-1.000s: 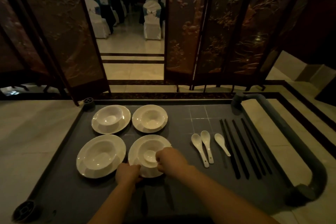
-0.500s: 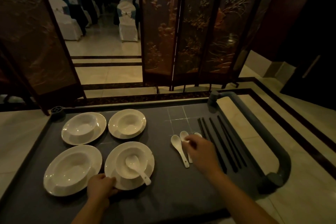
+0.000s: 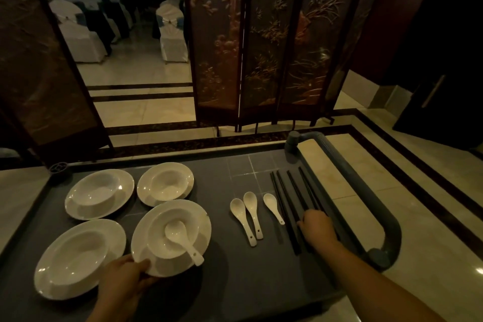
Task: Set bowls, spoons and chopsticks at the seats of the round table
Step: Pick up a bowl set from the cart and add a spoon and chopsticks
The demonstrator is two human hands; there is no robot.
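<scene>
Several white bowls on plates sit on the left half of a dark grey cart top point(image 3: 235, 277). The near right plate point(image 3: 201, 219) is lifted and tilted; its bowl point(image 3: 156, 232) holds a white spoon point(image 3: 183, 240). My left hand point(image 3: 125, 282) grips that plate's near rim. Three white spoons point(image 3: 251, 214) lie side by side in the middle. Several black chopsticks point(image 3: 290, 198) lie to their right. My right hand point(image 3: 317, 227) rests on the near ends of the right-hand chopsticks, fingers curled over them.
The cart's grey handle bar point(image 3: 366, 198) curves along the right edge. A carved folding screen point(image 3: 271, 42) stands beyond the cart, with another panel point(image 3: 39, 60) at left. Through the gap, covered chairs point(image 3: 172, 31) stand on a pale tiled floor point(image 3: 431, 230).
My right hand has moved right from the spoons onto the chopsticks. My left hand has raised the near right plate with its bowl and spoon off the cart.
</scene>
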